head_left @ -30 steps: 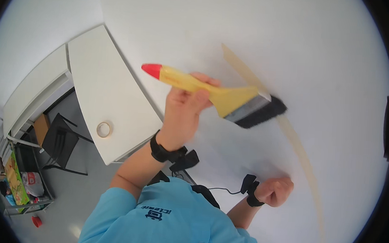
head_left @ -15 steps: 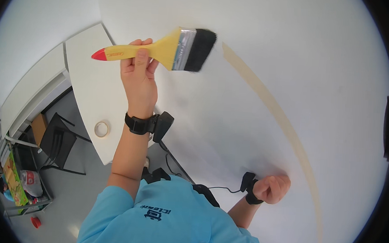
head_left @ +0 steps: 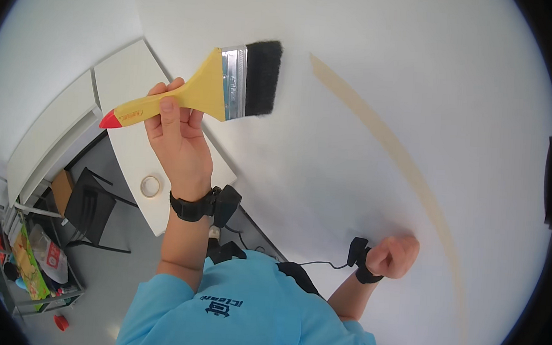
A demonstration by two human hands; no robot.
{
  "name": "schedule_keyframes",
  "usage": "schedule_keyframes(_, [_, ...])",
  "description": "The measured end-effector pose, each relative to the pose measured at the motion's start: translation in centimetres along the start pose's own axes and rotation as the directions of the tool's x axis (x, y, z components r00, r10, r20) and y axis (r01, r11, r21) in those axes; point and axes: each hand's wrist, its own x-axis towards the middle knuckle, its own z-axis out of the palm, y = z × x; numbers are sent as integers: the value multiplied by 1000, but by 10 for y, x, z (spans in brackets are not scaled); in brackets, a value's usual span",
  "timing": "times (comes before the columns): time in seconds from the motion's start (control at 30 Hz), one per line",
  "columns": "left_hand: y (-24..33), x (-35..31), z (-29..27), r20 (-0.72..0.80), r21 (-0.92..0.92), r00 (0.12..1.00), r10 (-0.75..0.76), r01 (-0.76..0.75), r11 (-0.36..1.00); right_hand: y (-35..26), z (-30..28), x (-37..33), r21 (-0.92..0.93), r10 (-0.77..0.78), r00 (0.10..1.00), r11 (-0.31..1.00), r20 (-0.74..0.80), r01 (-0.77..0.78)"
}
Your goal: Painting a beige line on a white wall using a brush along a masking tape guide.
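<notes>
My left hand (head_left: 180, 138) grips the yellow handle of a wide paintbrush (head_left: 232, 81), thumb on the near side. The brush has a red handle tip, a metal ferrule and black bristles pointing right. Its bristles stand a little left of the upper end of a strip of beige tape (head_left: 391, 148) on the white wall (head_left: 325, 194). I see no paint on the bristles. My right hand (head_left: 395, 256) is curled into a fist by the wall, left of the tape's lower stretch, and nothing shows in it. Black devices are strapped to both wrists.
A white table (head_left: 130, 75) stands at the left with a roll of tape (head_left: 159, 187) on it. Beyond are a black chair (head_left: 90, 208), a cardboard box (head_left: 62, 192) and a loaded shelf rack (head_left: 79, 285). A cable (head_left: 321, 262) runs to my right wrist.
My left hand has moved left and down with the paintbrush, so the bristles are farther from the tape's end. The handle now slopes more. My right hand has shifted slightly right and up.
</notes>
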Motion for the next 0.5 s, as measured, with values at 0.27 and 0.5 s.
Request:
schedule_keyframes(0.27, [7,-10,-4,182,4,925,-332,337,941,-44,25,12,468,442,889,765,119,-443])
schedule_keyframes(0.5, [22,-17,1,444,530,624,-643,396,750,-68,84,52,386,410,698,616,587,-687])
